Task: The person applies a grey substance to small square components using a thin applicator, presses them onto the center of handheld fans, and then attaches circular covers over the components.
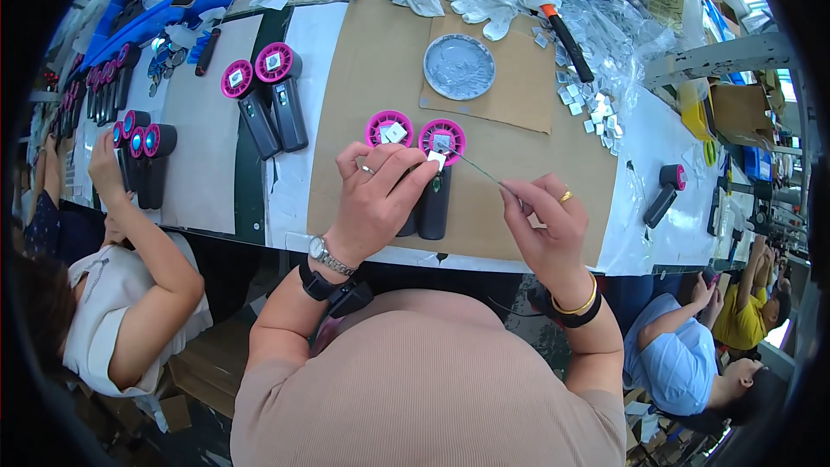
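My left hand (373, 199) pinches a small white square piece (437, 158) at the lower edge of a pink round head (462, 140) on a dark-handled device (434, 212). A grey square sits in the middle of that head. In my right hand (552, 229) is a thin green stick (478, 167), held between thumb and fingers, its tip reaching to the grey square. Beside it lies a second pink-headed device (374, 126) with white square pieces on its face; my left hand covers most of its handle.
A round dish of grey paste (459, 67) stands on cardboard (527, 104) beyond my hands. Loose small squares (596, 108) and an orange-and-black handled tool (567, 43) lie right of it. Two more pink-headed devices (283, 104) lie left. Co-workers sit on both sides.
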Tool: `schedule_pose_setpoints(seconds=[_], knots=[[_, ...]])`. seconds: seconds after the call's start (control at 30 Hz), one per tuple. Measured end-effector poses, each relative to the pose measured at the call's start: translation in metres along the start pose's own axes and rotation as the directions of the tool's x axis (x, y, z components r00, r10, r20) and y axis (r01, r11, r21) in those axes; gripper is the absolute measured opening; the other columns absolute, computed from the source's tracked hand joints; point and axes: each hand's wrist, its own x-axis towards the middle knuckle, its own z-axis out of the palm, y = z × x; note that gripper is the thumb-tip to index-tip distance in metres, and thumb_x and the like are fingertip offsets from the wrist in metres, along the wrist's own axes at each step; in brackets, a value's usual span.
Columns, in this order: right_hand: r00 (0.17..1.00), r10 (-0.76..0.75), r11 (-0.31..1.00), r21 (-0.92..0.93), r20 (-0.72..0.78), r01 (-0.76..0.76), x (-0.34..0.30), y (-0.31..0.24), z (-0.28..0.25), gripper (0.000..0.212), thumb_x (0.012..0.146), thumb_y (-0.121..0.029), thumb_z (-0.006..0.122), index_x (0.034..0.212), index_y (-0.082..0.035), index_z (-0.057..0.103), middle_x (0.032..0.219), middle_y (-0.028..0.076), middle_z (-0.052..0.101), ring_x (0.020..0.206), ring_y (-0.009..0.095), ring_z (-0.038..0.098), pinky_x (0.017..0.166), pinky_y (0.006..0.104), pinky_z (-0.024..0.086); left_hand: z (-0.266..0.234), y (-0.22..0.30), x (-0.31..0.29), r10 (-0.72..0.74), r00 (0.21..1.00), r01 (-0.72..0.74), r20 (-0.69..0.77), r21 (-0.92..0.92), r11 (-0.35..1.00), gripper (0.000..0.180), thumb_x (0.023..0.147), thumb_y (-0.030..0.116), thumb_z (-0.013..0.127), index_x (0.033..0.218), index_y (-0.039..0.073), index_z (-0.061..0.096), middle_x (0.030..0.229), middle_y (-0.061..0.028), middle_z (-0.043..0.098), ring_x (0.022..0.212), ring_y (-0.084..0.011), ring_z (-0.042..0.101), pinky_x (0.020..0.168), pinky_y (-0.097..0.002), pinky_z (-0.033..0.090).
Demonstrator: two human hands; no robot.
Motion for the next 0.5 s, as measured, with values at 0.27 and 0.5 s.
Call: schedule_pose_setpoints(seconds=[0.27,0.5], knots=[[0.977,-0.197,0.960,-0.188,0.078,0.208,0.005,-0.004,-0.004,0.032,0.086,0.012,0.086,0.114,-0.002,0.082,0.083,0.006,0.064,0.066,0.018,0.061,0.056,0.0319,0.043,-0.001,-0.002,0.001,-0.003,1.000,0.003,-0.003,-0.014,1.000,0.029,0.091,0.009,0.081,0.120,0.014,0.079,0.117,0.0024,0.074,0.109,-0.0166,0.071,0.106,-0.0449,0.037],[0.976,-0.212,0.952,-0.216,0.049,0.218,0.005,-0.005,-0.004,0.033,0.082,0.011,0.088,0.112,-0.002,0.081,0.082,0.006,0.062,0.067,0.020,0.061,0.058,0.0344,0.044,0.000,-0.005,0.003,-0.002,1.000,0.002,0.002,-0.025,1.000,0.028,0.091,0.008,0.081,0.118,0.014,0.079,0.116,0.0021,0.074,0.109,-0.0169,0.071,0.106,-0.0448,0.036]])
